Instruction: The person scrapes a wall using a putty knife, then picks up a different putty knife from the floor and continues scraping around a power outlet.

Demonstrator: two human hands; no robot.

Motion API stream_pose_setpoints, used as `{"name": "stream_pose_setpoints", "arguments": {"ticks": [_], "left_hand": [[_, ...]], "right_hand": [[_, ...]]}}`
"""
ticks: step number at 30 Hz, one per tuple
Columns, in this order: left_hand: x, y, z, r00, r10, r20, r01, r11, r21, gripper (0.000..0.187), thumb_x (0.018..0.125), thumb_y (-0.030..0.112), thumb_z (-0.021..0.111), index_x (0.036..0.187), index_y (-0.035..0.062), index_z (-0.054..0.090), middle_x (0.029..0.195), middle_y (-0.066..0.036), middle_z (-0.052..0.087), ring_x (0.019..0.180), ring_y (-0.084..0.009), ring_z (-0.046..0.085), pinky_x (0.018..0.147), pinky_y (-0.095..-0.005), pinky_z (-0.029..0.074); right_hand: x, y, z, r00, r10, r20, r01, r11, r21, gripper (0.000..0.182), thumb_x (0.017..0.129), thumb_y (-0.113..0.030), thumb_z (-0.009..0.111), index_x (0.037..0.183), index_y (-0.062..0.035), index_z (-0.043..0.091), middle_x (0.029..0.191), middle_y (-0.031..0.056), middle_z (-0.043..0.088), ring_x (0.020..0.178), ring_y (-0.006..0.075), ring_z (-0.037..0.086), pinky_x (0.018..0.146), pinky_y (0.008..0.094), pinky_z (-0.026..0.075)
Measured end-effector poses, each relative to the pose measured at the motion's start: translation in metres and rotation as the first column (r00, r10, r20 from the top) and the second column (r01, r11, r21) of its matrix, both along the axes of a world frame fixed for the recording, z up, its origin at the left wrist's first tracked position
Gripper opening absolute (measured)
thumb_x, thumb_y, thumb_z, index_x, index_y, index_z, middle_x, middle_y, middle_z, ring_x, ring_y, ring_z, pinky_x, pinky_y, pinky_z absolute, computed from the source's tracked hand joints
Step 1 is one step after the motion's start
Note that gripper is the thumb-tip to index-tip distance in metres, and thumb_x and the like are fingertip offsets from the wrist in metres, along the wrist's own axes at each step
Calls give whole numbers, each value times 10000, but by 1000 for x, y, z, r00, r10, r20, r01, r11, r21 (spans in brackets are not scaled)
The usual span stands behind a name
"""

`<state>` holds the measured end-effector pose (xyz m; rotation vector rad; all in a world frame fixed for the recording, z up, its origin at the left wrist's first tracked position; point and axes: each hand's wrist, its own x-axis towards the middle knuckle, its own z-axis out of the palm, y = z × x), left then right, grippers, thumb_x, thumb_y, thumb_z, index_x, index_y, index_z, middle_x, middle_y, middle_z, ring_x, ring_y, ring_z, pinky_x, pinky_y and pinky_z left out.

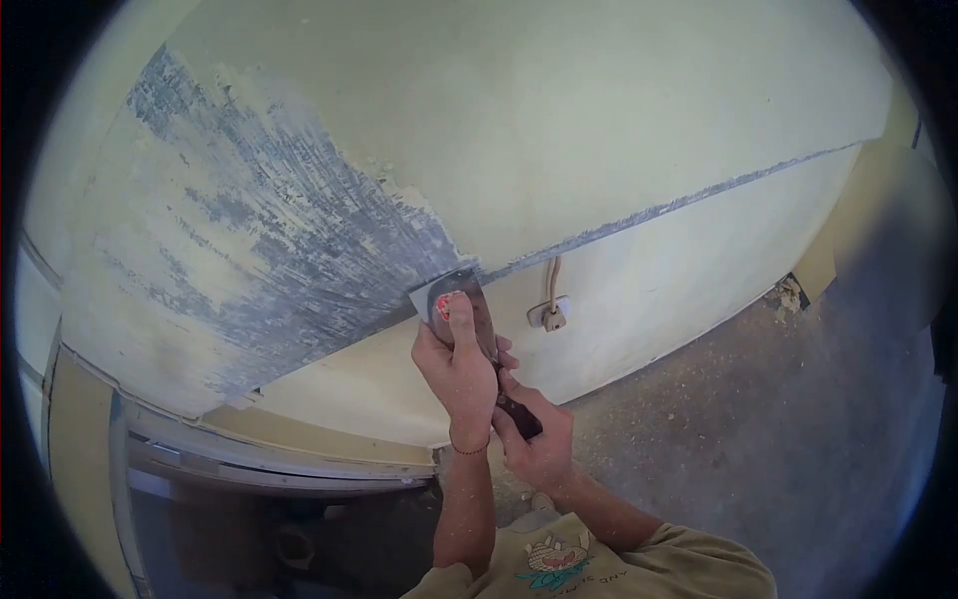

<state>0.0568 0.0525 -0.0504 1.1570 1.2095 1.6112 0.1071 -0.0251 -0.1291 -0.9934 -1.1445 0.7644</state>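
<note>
A wide scraper (pixel 477 311) has its metal blade against the wall, at the lower right end of a scraped grey-blue patch (pixel 309 215). My left hand (pixel 459 369) is closed on the blade part, with the thumb lying along its face. Lower down, my right hand (pixel 539 434) is wrapped round the dark handle (pixel 519 411). A red and white mark shows on the blade beside my left thumb. Pale coating (pixel 599 120) covers the wall above and right of the blade.
A thin grey scraped strip (pixel 679 205) runs up to the right. Below it a plug with a cable sits in a wall socket (pixel 548 313). Debris (pixel 788 296) lies at the wall's foot, and flakes dot the floor (pixel 699 429). A door frame (pixel 279 461) stands lower left.
</note>
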Motion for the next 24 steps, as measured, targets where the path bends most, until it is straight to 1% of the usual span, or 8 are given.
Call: {"name": "stream_pose_setpoints", "arguments": {"ticks": [2, 5, 9, 11, 18, 21, 23, 24], "left_hand": [[4, 1, -2, 999, 13, 43, -14, 1000, 21, 378, 971, 356, 547, 876, -7, 500, 576, -66, 527, 428, -145, 547, 361, -269, 460], [4, 2, 0, 998, 11, 54, -13, 1000, 27, 375, 974, 351, 542, 874, -9, 508, 571, -61, 524, 421, -140, 537, 357, -262, 453], [0, 6, 0, 998, -8, 63, 7, 1000, 9, 365, 978, 342, 537, 889, -12, 522, 551, -39, 500, 425, -130, 529, 358, -256, 454], [3, 1, 8, 999, 20, 42, -19, 999, -36, 355, 982, 333, 531, 907, -14, 543, 528, -12, 462, 420, -119, 516, 358, -256, 449], [4, 1, 7, 999, 32, 26, -30, 998, -54, 362, 980, 340, 530, 909, -13, 566, 514, 10, 429, 410, -108, 503, 364, -252, 451], [2, 3, 6, 999, 32, 9, -32, 999, -44, 372, 976, 346, 538, 896, -17, 554, 522, 1, 435, 412, -117, 512, 357, -257, 454], [1, 3, 5, 999, 28, 47, -26, 999, -44, 367, 969, 318, 560, 885, -36, 511, 618, -70, 543, 446, -150, 569, 352, -274, 473], [0, 4, 7, 998, 29, 47, -27, 999, -44, 367, 969, 318, 560, 885, -36, 511, 618, -70, 543, 446, -150, 569, 352, -274, 473]], "right_hand": [[2, 8, -8, 995, -83, 57, 73, 985, 157, 362, 839, 62, 618, 1196, 96, 567, 821, 145, 690, 670, 87, 615, 594, 225, 500], [-3, 10, -6, 990, -135, 49, 123, 972, 200, 368, 818, 66, 637, 1179, 99, 577, 809, 147, 686, 675, 89, 619, 590, 225, 499], [-3, 11, -3, 989, -130, 70, 114, 974, 194, 378, 801, 72, 649, 1172, 104, 582, 811, 160, 685, 699, 99, 633, 604, 230, 505], [-4, 3, 7, 995, -94, -21, 96, 989, 115, 385, 802, 74, 646, 1179, 104, 580, 812, 163, 685, 701, 100, 634, 602, 230, 503], [0, 6, 5, 994, -107, 28, 103, 986, 130, 406, 784, 70, 661, 1183, 92, 585, 798, 169, 683, 669, 92, 624, 584, 227, 493], [-1, 8, 2, 993, -110, 50, 102, 984, 146, 412, 781, 68, 661, 1186, 89, 585, 774, 163, 682, 654, 95, 624, 576, 231, 491], [-1, 8, 2, 997, -79, 21, 77, 992, 105, 406, 786, 65, 659, 1185, 83, 587, 747, 146, 679, 637, 89, 619, 561, 228, 483], [-2, 7, 4, 997, -79, 21, 76, 992, 105, 406, 786, 65, 659, 1185, 83, 587, 747, 146, 679, 637, 89, 619, 561, 228, 483]]}}
